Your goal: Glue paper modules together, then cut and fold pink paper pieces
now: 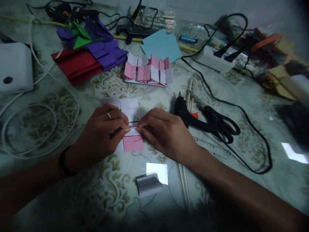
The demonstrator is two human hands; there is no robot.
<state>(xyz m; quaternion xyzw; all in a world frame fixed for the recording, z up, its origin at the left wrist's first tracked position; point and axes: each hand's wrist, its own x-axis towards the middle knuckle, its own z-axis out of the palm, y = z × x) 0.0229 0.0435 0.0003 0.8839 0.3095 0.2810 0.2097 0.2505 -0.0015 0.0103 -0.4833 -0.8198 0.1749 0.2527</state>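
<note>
A panel of folded white and pink paper lies between my hands, its white squares at the far end and a pink square nearer me. My left hand, wearing a ring, pinches the folded paper at its middle from the left. From the right, my right hand pinches the same fold with thumb and fingertips. A slim dark thing shows under my left fingers; I cannot make out what it is. Closer to me sits a separate folded white paper piece, standing partly open on the patterned tablecloth.
Right of my hands lie a black glue gun, scissors and thin sticks. Behind are folded pink-and-white, red and purple papers, plus blue sheets. Cables surround a power strip. A white box stands left.
</note>
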